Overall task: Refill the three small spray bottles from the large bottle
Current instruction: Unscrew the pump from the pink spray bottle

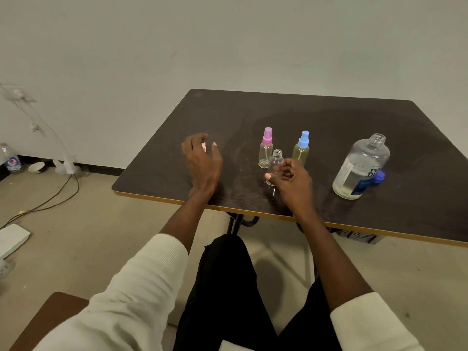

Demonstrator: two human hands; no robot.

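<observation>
Right hand (288, 182) sits low over the dark table (329, 117), fingers loosely curled just in front of the uncapped small bottle (276, 160), close against it but not plainly gripping it, so it reads as slack and holding nothing. Left hand (202, 158) hovers over the table well to the left, fingers curled around something small and pinkish, probably the spray top taken off that bottle, though it is too hidden to be sure. Behind the open bottle stand the pink-topped bottle (266, 148), which looks almost empty and clear, and the blue-topped bottle (301, 148), which holds yellowish liquid and looks full. Well to the right stands the large bottle (361, 168), its neck open, partly filled with clear liquid, with its blue cap (379, 177) lying just beside its base. As a judgement, the job is at an early or middle stage: one small bottle seems done, one is opened and ready for pouring, and the pink one is untouched; the next step would be lifting the large bottle and tipping it carefully into the narrow neck
</observation>
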